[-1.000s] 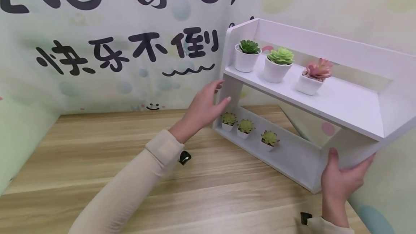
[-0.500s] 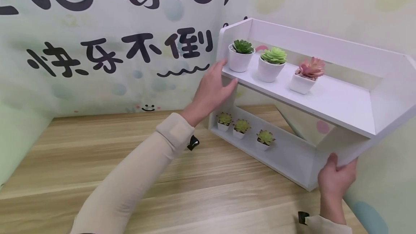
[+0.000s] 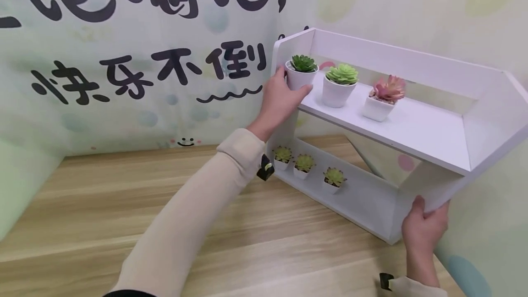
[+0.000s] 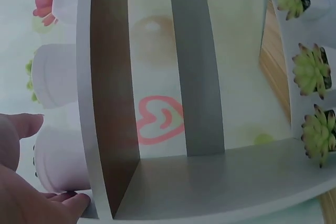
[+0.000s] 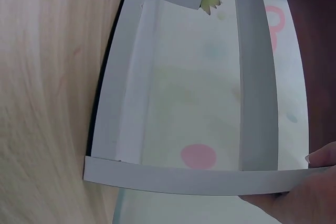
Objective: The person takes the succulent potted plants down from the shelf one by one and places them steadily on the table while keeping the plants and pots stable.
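A white two-tier shelf [image 3: 429, 143] stands on the wooden table. My left hand [image 3: 282, 97] is spread around the leftmost white pot with a dark green succulent [image 3: 302, 77] on the upper tier. The thumb is on one side and the fingers are on the other; whether they press on the pot is unclear. Beside it are a light green potted succulent [image 3: 336, 90] and a pink potted succulent [image 3: 381, 104]. My right hand [image 3: 425, 228] grips the shelf's right side panel, thumb inside, fingers outside.
Three small potted succulents [image 3: 303, 166] stand on the lower tier, towards its left end. Behind the table [image 3: 123, 205], a wall [image 3: 173, 118] carries black lettering. Another wall [image 3: 412, 13] rises behind the shelf.
My left hand has risen from beside the shelf's left panel to the leftmost pot on the upper tier. The right hand keeps its grip on the side panel.
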The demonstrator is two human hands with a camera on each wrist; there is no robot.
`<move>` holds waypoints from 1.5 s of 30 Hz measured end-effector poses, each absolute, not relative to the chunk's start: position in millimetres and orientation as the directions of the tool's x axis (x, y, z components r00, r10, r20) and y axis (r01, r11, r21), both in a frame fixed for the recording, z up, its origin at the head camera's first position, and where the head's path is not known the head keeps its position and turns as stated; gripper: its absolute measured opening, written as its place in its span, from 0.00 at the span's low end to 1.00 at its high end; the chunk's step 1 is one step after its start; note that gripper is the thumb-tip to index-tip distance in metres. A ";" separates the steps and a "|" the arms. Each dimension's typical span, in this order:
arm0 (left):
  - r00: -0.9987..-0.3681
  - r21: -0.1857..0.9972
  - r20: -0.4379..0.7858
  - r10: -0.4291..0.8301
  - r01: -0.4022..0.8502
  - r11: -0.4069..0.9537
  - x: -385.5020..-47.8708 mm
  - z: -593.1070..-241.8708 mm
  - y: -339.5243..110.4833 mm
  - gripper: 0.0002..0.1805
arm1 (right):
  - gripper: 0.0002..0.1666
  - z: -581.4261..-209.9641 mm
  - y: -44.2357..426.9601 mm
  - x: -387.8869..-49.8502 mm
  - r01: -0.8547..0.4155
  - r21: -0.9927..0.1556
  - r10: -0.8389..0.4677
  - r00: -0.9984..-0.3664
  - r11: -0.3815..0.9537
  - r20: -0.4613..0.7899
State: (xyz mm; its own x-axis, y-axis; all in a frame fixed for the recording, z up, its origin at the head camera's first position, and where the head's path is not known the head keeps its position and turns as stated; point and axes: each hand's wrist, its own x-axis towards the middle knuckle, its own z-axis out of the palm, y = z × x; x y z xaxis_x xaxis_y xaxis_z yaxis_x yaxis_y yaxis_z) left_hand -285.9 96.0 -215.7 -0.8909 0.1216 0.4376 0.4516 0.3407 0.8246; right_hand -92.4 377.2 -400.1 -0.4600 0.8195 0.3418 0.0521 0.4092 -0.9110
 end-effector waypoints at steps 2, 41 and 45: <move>-0.901 0.839 0.424 0.091 0.429 0.336 -287.1 -214.0 101.0 0.35 | 0.28 -401.1 375.9 -94.2 0.040 -0.915 0.821 -0.460 0.400 0.339; -0.896 0.750 0.443 0.030 0.388 0.535 -294.9 -218.8 107.2 0.30 | 0.27 -400.3 380.7 -95.4 0.067 -0.924 0.845 -0.434 0.375 0.312; -0.898 0.772 0.437 0.042 0.399 0.494 -289.8 -219.5 99.0 0.29 | 0.27 -401.3 377.6 -95.1 0.062 -0.932 0.845 -0.445 0.358 0.296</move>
State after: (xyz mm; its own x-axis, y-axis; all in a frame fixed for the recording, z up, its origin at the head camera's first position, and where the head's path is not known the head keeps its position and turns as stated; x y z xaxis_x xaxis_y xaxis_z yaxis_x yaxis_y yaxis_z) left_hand -289.8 99.0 -219.5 -0.8984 0.0420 0.4371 0.3990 0.4940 0.7725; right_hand -95.1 377.6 -401.3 -0.4449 0.8454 0.2956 0.0617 0.3583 -0.9316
